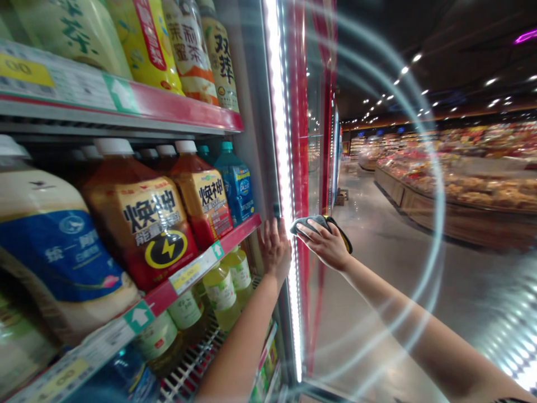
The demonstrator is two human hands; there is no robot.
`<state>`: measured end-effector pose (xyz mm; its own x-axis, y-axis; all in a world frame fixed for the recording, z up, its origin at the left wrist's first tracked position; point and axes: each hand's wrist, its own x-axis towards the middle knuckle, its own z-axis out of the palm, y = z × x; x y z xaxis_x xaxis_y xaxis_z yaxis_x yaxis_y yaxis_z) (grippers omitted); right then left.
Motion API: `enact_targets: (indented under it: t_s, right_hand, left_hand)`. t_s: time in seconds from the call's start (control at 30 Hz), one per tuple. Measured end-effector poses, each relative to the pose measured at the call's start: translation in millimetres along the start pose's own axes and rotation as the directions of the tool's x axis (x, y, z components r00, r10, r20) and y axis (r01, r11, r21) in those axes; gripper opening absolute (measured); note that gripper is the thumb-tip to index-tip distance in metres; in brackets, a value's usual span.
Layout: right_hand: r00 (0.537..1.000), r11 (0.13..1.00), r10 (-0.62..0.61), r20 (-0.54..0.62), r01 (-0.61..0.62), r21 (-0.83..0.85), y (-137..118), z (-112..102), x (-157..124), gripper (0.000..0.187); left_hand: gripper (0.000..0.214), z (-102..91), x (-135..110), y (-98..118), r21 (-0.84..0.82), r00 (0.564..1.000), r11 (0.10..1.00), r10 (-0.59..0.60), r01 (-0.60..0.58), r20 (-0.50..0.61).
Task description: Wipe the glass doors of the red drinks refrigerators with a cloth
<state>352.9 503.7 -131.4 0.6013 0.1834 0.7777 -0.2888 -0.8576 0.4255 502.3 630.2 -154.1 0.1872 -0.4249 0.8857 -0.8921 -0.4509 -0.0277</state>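
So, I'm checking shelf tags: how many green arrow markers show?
3: one marker on the upper shelf edge, a nearer marker and a farther marker on the lower edge. Others may be hidden.

Gry cloth (319, 219) w/ blk/ylw edge (345, 238)

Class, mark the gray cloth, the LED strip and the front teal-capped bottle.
Gray cloth (304, 222), head view: its upper surface.
LED strip (285, 168), head view: its glowing face.
Front teal-capped bottle (241, 189), head view: its blue label.
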Motion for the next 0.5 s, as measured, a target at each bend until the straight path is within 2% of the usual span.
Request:
enact_targets:
  t_s: [0.13,0.23,0.33,0.43,0.5]
  right_hand:
    - [0.989,0.998,0.058,-0.139,-0.061,-0.016,0,1,33,0.048]
    - [0.988,0.998,0.056,-0.141,-0.061,-0.029,-4,6,46,0.048]
    - [0.996,0.999,-0.043,-0.083,0.040,-0.033,-7,11,34,0.049]
    - [0.982,0.982,-0.186,-0.035,0.186,-0.011,-4,12,16,0.049]
    - [0.981,0.982,-0.189,-0.030,0.189,-0.004,-3,11,15,0.048]
  left_hand:
    - [0.075,0.6,-15,3,0.024,0.999,0.999,0.033,-0.032,-0.043]
    - [0.075,1.2,-29,6,0.018,0.998,0.998,0.059,-0.058,-0.033]
    - [0.075,1.4,-45,6,0.013,0.998,0.998,0.062,-0.062,0.009]
    - [0.074,1.2,-58,5,0.015,0.998,0.999,0.041,-0.041,0.051]
    - [0.074,1.2,-63,5,0.023,0.997,0.999,0.035,-0.037,0.062]
